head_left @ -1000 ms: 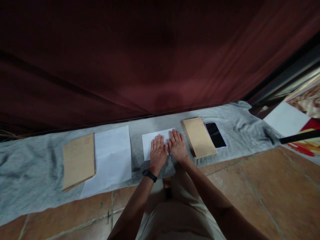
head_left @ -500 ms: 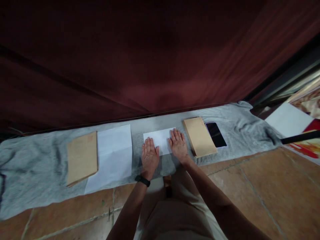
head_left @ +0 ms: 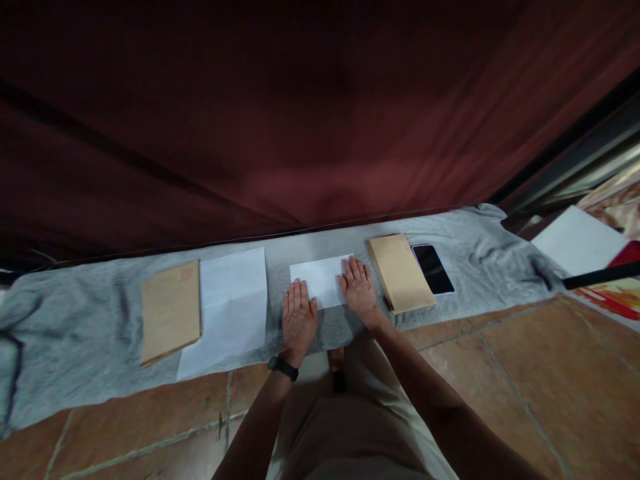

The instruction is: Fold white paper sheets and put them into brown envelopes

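A folded sheet of white paper (head_left: pixel 324 283) lies on the grey cloth between my two hands. My left hand (head_left: pixel 300 319) rests flat at the paper's lower left corner, fingers stretched out and pointing away from me; it wears a dark wristband. Flat on the paper's right end is my right hand (head_left: pixel 358 287), its fingers slightly spread. Close to the right hand lies a stack of brown envelopes (head_left: pixel 403 275). Left of my left hand, larger white sheets (head_left: pixel 235 307) lie with creases across them, partly under another stack of brown envelopes (head_left: pixel 170 310).
A grey cloth (head_left: pixel 85 333) covers the long, narrow surface. A smartphone (head_left: pixel 433 269) with a dark screen lies right of the right-hand envelopes. Behind hangs a dark red curtain (head_left: pixel 310 133). Brown floor tiles (head_left: pixel 540 373) show in front, and a white sheet (head_left: pixel 580 240) at far right.
My left hand has slid slightly down and left, uncovering more of the folded paper's left end. My right hand stays on the paper. The view has shifted a little.
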{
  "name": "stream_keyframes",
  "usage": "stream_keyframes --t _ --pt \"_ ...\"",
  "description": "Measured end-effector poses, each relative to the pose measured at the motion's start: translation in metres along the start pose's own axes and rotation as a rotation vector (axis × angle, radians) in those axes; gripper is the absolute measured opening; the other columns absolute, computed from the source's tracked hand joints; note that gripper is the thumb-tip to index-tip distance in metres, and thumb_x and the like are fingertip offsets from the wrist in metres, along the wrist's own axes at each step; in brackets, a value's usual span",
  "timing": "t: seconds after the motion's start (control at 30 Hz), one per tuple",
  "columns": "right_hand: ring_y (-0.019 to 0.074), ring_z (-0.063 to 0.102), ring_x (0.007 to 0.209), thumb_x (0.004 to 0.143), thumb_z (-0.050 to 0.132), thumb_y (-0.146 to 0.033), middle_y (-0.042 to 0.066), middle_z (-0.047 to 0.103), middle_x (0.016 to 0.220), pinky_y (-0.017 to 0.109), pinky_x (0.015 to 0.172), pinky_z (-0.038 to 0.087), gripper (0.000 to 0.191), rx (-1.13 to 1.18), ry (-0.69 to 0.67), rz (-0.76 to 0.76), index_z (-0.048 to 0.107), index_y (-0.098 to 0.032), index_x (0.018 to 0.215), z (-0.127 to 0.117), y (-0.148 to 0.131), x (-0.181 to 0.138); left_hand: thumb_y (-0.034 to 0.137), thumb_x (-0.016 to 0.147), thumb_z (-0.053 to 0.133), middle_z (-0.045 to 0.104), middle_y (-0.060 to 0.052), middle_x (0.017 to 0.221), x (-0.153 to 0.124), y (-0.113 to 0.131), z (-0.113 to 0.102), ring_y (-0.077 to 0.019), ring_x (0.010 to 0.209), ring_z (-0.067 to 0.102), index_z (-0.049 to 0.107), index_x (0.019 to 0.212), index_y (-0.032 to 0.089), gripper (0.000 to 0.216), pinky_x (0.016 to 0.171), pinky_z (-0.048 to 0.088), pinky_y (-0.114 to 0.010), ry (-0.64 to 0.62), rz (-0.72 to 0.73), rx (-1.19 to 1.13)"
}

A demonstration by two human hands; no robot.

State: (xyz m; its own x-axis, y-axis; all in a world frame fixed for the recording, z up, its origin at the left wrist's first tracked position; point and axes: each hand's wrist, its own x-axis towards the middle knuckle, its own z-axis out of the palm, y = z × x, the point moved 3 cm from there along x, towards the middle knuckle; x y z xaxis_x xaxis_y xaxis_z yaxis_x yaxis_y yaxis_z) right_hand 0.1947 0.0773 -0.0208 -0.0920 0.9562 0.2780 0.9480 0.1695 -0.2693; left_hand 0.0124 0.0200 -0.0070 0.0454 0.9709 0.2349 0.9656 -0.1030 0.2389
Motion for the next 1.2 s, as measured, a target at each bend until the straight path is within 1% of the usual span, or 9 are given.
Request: stream_keyframes --t 0.2,0.33,0.43,0.53,0.6,0.7,0.9,1.03,1.2 --pt "0.0328 0.039 0.147 0.108 0.034 -0.037 0.022 0.041 0.159 0.053 0.12 0.029 0.058 -0.001 0.023 0.025 0.037 -0.003 0.156 0.0 0.005 -0.001 0.033 0.104 0.031 0.036 -0.02 0.163 -0.002 -0.001 0.0 -0.0294 0.153 0.031 0.033 0.157 0.006 0.059 0.124 0.028 -0.052 0.005 -0.002 -0.015" --pt "0.0343 0.039 0.147 0.108 0.032 -0.034 0.025 0.042 0.158 0.053 0.12 0.03 0.058 -0.01 0.026 0.078 0.038 0.001 0.154 -0.011 0.006 -0.006 0.036 0.104 0.033 0.036 -0.021 0.162 -0.001 -0.001 0.001 -0.0306 0.153 0.03 0.033 0.157 0.005 0.061 0.125 0.027 -0.053 0.01 0.009 -0.025" --pt "0.0341 0.034 0.15 0.109 0.03 -0.033 0.024 0.035 0.161 0.052 0.123 0.026 0.058 -0.011 0.031 0.041 0.036 0.001 0.155 -0.02 -0.011 -0.013 0.038 0.104 0.034 0.035 -0.021 0.163 -0.002 -0.001 0.002 -0.031 0.154 0.03 0.031 0.157 0.005 0.063 0.124 0.027 -0.054 0.018 0.007 -0.027" --pt "0.0302 0.03 0.153 0.107 0.036 -0.034 0.016 0.03 0.166 0.049 0.126 0.023 0.058 0.033 -0.007 -0.106 0.034 -0.006 0.158 -0.02 -0.044 -0.023 0.036 0.104 0.034 0.035 -0.021 0.163 -0.002 -0.002 0.003 -0.0304 0.154 0.029 0.03 0.158 0.006 0.062 0.124 0.027 -0.054 0.025 0.004 -0.023" --pt "0.0284 0.032 0.152 0.106 0.04 -0.034 0.014 0.032 0.165 0.047 0.126 0.025 0.057 0.06 -0.054 -0.167 0.036 -0.009 0.157 -0.013 -0.063 -0.028 0.033 0.103 0.034 0.035 -0.021 0.163 -0.002 -0.002 0.003 -0.0296 0.154 0.029 0.03 0.158 0.006 0.061 0.125 0.027 -0.053 0.019 0.011 -0.016" --pt "0.027 0.036 0.151 0.106 0.04 -0.033 0.013 0.039 0.162 0.047 0.124 0.027 0.052 0.074 -0.084 -0.146 0.044 -0.012 0.154 -0.003 -0.072 -0.032 0.03 0.102 0.034 0.034 -0.021 0.163 -0.002 -0.003 0.004 -0.0291 0.154 0.029 0.031 0.157 0.005 0.06 0.125 0.027 -0.052 0.014 0.018 -0.013" --pt "0.029 0.038 0.149 0.106 0.041 -0.036 0.013 0.041 0.161 0.049 0.122 0.029 0.053 0.037 -0.04 -0.092 0.044 -0.015 0.154 -0.001 -0.044 -0.036 0.038 0.103 0.035 0.037 -0.023 0.161 -0.002 -0.004 0.006 -0.0318 0.153 0.032 0.03 0.158 0.006 0.063 0.123 0.029 -0.055 0.066 0.026 -0.041" --pt "0.0308 0.038 0.149 0.107 0.04 -0.043 0.016 0.04 0.161 0.049 0.121 0.03 0.057 -0.004 0.005 -0.033 0.041 -0.013 0.156 -0.006 -0.022 -0.039 0.04 0.104 0.034 0.038 -0.022 0.161 -0.002 -0.004 0.006 -0.032 0.152 0.032 0.028 0.159 0.008 0.064 0.123 0.03 -0.056 0.082 0.034 -0.061" --pt "0.0309 0.04 0.147 0.107 0.038 -0.04 0.018 0.041 0.16 0.051 0.12 0.031 0.058 -0.007 0.041 0.001 0.039 -0.009 0.156 -0.011 -0.006 -0.047 0.049 0.104 0.036 0.037 -0.024 0.161 -0.002 -0.002 0.003 -0.0337 0.152 0.031 0.032 0.157 0.005 0.069 0.123 0.03 -0.055 0.078 0.033 -0.057"
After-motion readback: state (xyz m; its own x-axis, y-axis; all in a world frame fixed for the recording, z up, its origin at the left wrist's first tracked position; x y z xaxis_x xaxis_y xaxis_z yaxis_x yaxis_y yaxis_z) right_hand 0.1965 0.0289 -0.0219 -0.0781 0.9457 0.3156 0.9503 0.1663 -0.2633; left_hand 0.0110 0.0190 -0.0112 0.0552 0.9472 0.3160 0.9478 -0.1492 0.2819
